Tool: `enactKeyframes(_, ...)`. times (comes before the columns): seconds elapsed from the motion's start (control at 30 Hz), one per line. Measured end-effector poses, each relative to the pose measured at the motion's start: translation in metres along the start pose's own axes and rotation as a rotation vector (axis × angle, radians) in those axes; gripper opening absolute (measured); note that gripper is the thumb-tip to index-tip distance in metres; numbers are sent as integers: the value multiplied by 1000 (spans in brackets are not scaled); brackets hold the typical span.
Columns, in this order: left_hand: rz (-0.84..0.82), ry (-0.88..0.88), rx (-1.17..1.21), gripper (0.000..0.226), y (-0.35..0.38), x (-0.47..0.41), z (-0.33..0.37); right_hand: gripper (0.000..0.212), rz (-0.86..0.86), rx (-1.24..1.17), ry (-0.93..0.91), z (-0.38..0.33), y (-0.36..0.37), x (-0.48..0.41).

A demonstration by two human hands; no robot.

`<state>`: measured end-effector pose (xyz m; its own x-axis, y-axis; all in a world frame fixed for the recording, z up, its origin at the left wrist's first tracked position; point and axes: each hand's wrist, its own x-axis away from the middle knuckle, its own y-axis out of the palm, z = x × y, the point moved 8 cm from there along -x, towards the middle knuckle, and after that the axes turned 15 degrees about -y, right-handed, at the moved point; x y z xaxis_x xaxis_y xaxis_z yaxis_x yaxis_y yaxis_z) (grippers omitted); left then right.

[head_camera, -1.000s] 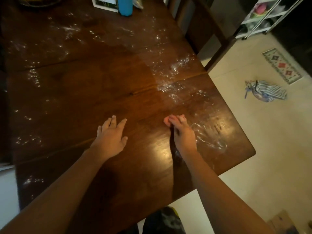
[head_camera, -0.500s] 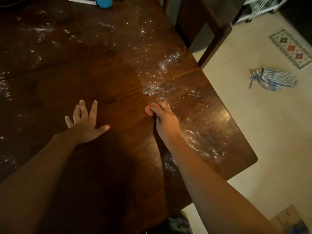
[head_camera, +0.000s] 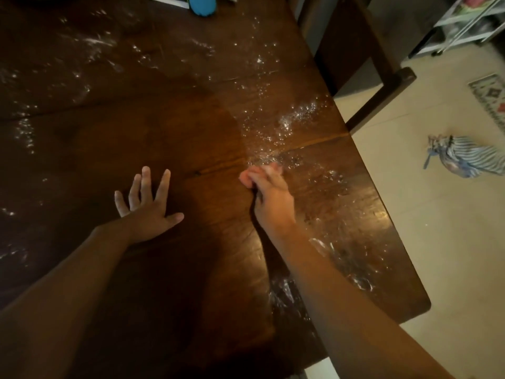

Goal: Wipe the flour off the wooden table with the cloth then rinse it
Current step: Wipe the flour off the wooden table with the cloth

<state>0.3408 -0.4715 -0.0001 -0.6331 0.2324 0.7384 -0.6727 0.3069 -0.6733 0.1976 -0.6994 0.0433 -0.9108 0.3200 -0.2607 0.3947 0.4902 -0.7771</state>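
Observation:
The dark wooden table (head_camera: 164, 127) has white flour (head_camera: 295, 119) scattered over its far and right parts, with smears near the right edge. My right hand (head_camera: 273, 203) lies on the table at the near edge of the flour patch, its fingers bent over a small pink cloth (head_camera: 245, 178). Only the cloth's left tip peeks out beside the fingers. My left hand (head_camera: 147, 209) rests flat on the wood to the left, fingers spread, holding nothing.
A blue bottle (head_camera: 202, 5) and a card (head_camera: 169, 0) stand at the table's far edge. A dark wooden chair (head_camera: 355, 50) is pushed against the right side. On the pale floor lie a striped rag (head_camera: 470, 157) and a small rug (head_camera: 492, 97); a white rack (head_camera: 464, 20) stands beyond.
My right hand has slid the cloth away from me, up to the table's seam and the flour there. My left hand stays flat on the wood, a little further left.

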Motion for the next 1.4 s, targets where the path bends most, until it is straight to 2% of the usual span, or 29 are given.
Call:
enactKeyframes(0.1,38,23,-6,100,-1,3,0,34,-224,-185,-347,-42,27,-3)
enactKeyframes(0.17,71,32,0,100,-2,5,0,41,-379,-234,-411,-36,24,5)
enactKeyframes(0.23,85,21,-2,100,-1,5,0,38,-414,-235,-361,-11,10,8)
enactKeyframes(0.3,86,9,-12,100,-2,5,0,36,-252,-167,-172,22,-9,-1)
enactKeyframes(0.37,77,4,-10,100,-1,5,0,42,-97,0,83,38,-17,-11)
enactKeyframes(0.4,75,4,-11,100,-1,4,0,42,-50,61,124,31,-14,-16)
enactKeyframes(0.43,72,2,-13,100,-1,4,0,41,-35,54,77,15,-6,-23)
enactKeyframes(0.47,70,-2,-13,100,-1,3,-1,39,-63,-26,-45,-5,7,-29)
enactKeyframes(0.53,69,-11,-15,100,-2,2,0,37,-218,-208,-359,-46,32,-27)
enactKeyframes(0.6,57,-15,-17,100,-2,3,0,40,-384,-250,-514,-53,38,-18)
enactKeyframes(0.67,53,-3,-6,101,-1,2,0,42,-379,-233,-453,-29,29,-24)
enactKeyframes(0.77,54,9,4,100,0,1,0,40,-133,-62,-126,21,6,-46)
enactKeyframes(0.83,53,12,8,101,0,0,0,41,-74,42,-11,21,12,-59)
enactKeyframes(0.87,50,11,6,101,0,-1,-1,40,-103,25,-50,8,22,-64)
enactKeyframes(0.97,42,-2,1,101,0,-2,-2,37,-340,-183,-387,-38,47,-53)
enactKeyframes(1.03,39,-2,8,101,0,-1,0,37,-436,-248,-474,-35,39,-40)
enactKeyframes(1.1,30,3,22,101,-1,0,0,34,-326,-237,-375,-6,17,-39)
enactKeyframes(1.17,17,3,24,101,-1,0,-2,36,-135,-128,-142,30,-6,-41)
enactKeyframes(1.23,8,4,30,101,-1,0,-2,41,-27,-8,105,49,-11,-47)
enactKeyframes(1.27,8,8,32,101,-1,0,-1,44,-2,27,157,46,-7,-53)
enactKeyframes(1.33,10,13,31,101,-1,0,-1,44,-40,17,86,21,10,-66)
enactKeyframes(1.4,8,9,24,101,-1,0,-1,40,-185,-73,-172,-11,31,-71)
